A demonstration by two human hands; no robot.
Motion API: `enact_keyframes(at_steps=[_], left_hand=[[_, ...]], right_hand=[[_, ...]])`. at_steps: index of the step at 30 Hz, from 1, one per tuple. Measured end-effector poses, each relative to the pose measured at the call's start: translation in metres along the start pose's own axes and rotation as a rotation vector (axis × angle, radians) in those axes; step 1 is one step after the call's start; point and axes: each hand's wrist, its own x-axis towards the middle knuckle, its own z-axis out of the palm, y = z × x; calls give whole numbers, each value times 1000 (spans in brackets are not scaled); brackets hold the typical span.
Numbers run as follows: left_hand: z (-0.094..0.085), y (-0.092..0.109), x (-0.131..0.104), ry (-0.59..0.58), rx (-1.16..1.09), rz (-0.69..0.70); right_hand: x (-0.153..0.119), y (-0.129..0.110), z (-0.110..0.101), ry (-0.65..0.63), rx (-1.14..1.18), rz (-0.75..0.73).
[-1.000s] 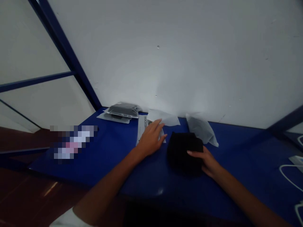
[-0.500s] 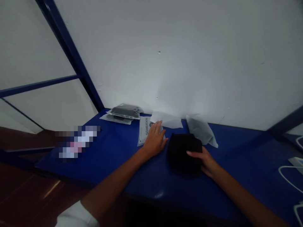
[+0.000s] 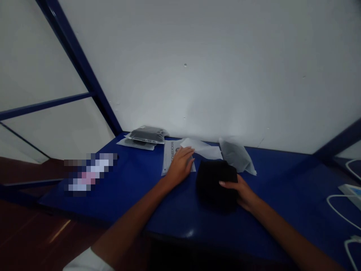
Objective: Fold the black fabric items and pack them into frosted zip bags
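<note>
My right hand (image 3: 246, 192) grips the right edge of a black folded fabric item (image 3: 213, 182), thumb on top and fingers underneath, low over the blue table (image 3: 175, 210). To its left, my left hand (image 3: 179, 165) lies with fingers stretched out over a frosted plastic bag (image 3: 167, 160) printed ROCKBROS. Its fingertips reach the near left edge of a thin white sheet (image 3: 207, 149), which overlaps the bag; whether they press on the sheet I cannot tell. Just behind the black item rests another frosted bag (image 3: 238, 154) with something grey inside.
Flat frosted packets (image 3: 146, 134) with dark contents are stacked at the back left. A white wall panel (image 3: 225, 75) rises behind the table, with blue frame posts (image 3: 76, 56) at the side. White cables (image 3: 338, 209) hang at the far right. A pixelated patch covers something at left.
The white sheet has shifted right and its shape has changed. My left fingers have drawn closer together near its edge. My right hand keeps the black fabric item. The camera view moved slightly.
</note>
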Motion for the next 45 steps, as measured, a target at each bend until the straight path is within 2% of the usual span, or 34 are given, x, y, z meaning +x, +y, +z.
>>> enact_keyframes(at_steps=[7, 11, 18, 30, 45], left_hand=[[-10, 2, 5, 177, -134, 67], [-17, 5, 8, 281, -229, 43], [-25, 9, 9, 265, -414, 90], [-23, 6, 6, 229, -406, 157], [-22, 6, 5, 200, -377, 148]], right_hand=[[-3, -3, 2, -12, 4, 29], [-4, -5, 4, -12, 13, 37], [-4, -2, 1, -29, 13, 35], [-9, -6, -2, -122, 81, 4], [-7, -2, -5, -49, 68, -41]])
